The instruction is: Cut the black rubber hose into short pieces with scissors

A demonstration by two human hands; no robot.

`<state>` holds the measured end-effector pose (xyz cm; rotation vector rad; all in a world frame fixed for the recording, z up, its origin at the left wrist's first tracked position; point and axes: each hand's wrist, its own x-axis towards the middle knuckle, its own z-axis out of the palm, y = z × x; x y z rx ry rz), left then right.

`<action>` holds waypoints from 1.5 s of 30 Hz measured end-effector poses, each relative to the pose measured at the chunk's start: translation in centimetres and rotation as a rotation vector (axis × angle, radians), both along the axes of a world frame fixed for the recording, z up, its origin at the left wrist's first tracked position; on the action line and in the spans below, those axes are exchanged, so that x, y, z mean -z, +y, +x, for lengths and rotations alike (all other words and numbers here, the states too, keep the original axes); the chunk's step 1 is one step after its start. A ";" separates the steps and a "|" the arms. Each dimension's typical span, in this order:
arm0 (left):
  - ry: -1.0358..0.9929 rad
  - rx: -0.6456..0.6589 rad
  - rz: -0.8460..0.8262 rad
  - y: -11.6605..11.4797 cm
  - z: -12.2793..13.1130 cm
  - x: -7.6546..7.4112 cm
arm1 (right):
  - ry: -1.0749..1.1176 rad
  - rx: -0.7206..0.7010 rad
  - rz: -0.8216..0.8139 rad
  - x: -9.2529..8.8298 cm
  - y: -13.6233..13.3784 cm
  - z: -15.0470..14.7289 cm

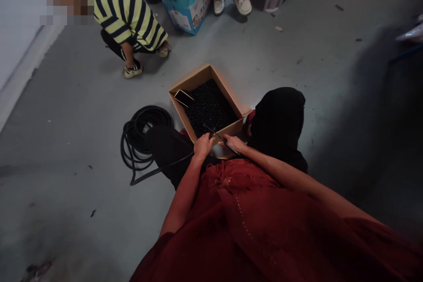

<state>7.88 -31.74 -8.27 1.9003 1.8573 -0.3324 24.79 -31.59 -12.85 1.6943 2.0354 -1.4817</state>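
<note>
Black tubing [161, 169] pinched in left hand [202, 144], scissors [217, 133] gripped in right hand [234, 142] just beside

Tube [136, 130]: black, flexible, mostly in a loose multi-turn coil on the floor [99, 150], left of the box. One length leaves the coil, bends near the floor, runs up right to the box's near edge, end held there.
Scissors [216, 133]: slim, dark, held at the near edge, tips angled forward-left over the contents; can't tell blade opening.
Box [228, 129]: brown cardboard, open top, sitting skewed.
Cut pieces [209, 105]: short, black, many, jumbled, spread across the box bottom.
</note>
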 end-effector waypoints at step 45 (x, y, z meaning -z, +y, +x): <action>0.011 -0.036 -0.036 -0.1 -0.1 0.3 | 0.073 0.165 0.023 1.5 -0.1 0.0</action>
